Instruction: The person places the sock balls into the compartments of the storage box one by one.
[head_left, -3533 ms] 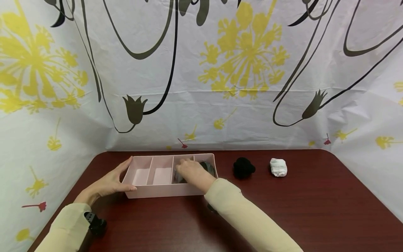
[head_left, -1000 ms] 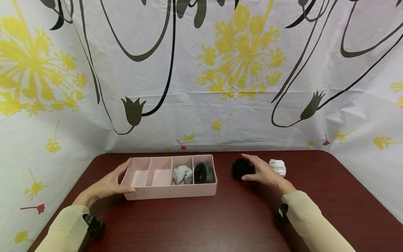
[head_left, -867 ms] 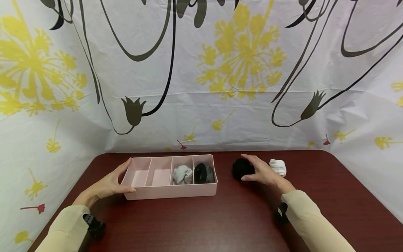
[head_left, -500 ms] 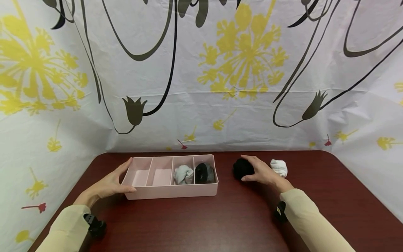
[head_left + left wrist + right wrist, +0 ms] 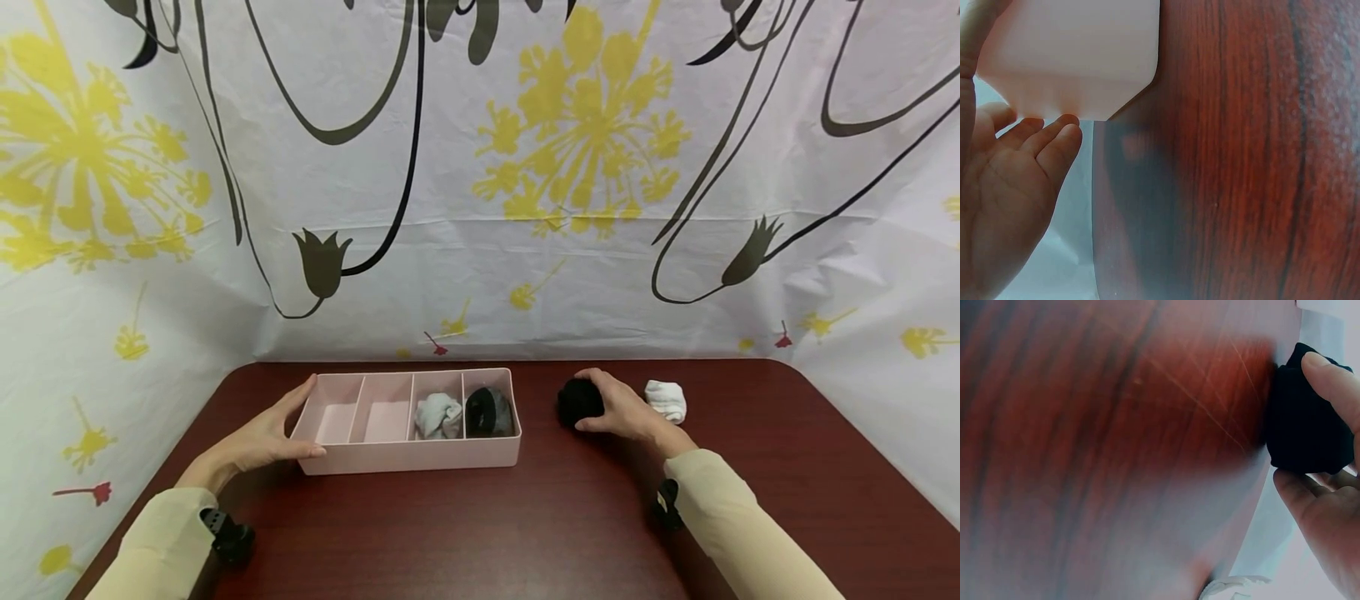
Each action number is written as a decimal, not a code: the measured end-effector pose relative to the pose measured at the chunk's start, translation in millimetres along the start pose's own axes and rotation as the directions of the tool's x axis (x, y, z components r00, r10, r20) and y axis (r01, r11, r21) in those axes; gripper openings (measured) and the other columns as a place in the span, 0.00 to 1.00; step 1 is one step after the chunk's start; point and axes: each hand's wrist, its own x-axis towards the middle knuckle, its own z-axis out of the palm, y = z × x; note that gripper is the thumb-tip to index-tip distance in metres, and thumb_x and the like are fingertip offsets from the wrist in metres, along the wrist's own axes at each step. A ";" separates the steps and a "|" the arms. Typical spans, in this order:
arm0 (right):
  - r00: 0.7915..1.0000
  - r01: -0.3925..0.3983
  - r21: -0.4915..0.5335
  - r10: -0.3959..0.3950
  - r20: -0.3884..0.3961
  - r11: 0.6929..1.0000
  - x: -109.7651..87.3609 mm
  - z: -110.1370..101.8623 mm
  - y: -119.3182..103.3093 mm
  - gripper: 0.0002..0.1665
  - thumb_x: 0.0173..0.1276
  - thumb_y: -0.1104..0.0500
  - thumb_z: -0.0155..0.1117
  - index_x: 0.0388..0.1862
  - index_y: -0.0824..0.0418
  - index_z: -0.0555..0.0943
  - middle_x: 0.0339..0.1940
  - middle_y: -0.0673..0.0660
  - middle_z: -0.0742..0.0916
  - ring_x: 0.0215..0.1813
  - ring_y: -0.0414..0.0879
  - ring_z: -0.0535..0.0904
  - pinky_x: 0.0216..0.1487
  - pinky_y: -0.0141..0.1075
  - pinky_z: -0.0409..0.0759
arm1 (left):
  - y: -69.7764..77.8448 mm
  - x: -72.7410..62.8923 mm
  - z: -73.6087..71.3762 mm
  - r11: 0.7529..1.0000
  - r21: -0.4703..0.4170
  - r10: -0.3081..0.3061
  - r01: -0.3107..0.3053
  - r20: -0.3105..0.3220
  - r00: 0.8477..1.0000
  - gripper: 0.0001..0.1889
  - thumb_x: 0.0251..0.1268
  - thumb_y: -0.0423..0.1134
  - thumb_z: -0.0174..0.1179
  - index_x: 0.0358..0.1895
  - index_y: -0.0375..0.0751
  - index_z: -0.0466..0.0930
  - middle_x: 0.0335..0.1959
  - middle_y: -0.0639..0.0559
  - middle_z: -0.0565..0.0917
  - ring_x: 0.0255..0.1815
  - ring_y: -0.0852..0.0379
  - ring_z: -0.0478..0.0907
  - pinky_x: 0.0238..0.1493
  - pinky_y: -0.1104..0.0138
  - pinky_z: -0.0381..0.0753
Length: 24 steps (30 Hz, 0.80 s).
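Note:
A rolled-up black sock bundle (image 5: 579,402) lies on the table right of the box. My right hand (image 5: 624,408) grips it from the right, thumb on the near side and fingers on the far side, as the right wrist view shows with the black bundle (image 5: 1310,419). My left hand (image 5: 258,437) holds the left end of a pale pink divided box (image 5: 408,456), thumb at the front wall and fingers at the back corner. In the left wrist view, fingertips of my left hand (image 5: 1019,169) touch the box's end wall (image 5: 1079,44).
A grey-white sock bundle (image 5: 438,415) sits in the box's third compartment from the left, and a black and dark grey bundle (image 5: 489,412) in the rightmost. A folded white bundle (image 5: 665,401) lies behind my right wrist. A patterned white sheet (image 5: 450,292) hangs behind the dark red table (image 5: 450,533).
My right hand has left the box's third compartment, where the grey-white bundle now shows, and moved right to the black bundle. Its fingers have closed in on it. My left hand stays in place.

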 end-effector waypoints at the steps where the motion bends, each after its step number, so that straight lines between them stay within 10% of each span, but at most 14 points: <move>1: 1.000 -0.001 0.005 0.001 -0.004 1.000 -0.2 0.5 -0.2 0.41 0.46 0.58 0.77 0.56 0.71 0.70 0.52 0.65 0.79 0.53 0.58 0.75 0.53 0.52 0.71 | -0.1 -0.3 0.0 1.000 0.002 0.000 0.000 -0.001 1.000 0.58 0.47 0.43 0.71 0.76 0.41 0.38 0.75 0.34 0.42 0.72 0.30 0.38 0.62 0.33 0.44; 24: 0.992 0.014 0.025 -0.011 -0.124 1.000 4.6 -0.8 -31.0 0.43 0.48 0.58 0.77 0.60 0.68 0.68 0.56 0.66 0.77 0.54 0.58 0.75 0.52 0.52 0.73 | -0.1 -1.1 0.4 1.000 0.008 -0.003 0.003 -0.003 1.000 0.58 0.47 0.43 0.71 0.76 0.43 0.38 0.75 0.34 0.42 0.73 0.31 0.39 0.63 0.34 0.45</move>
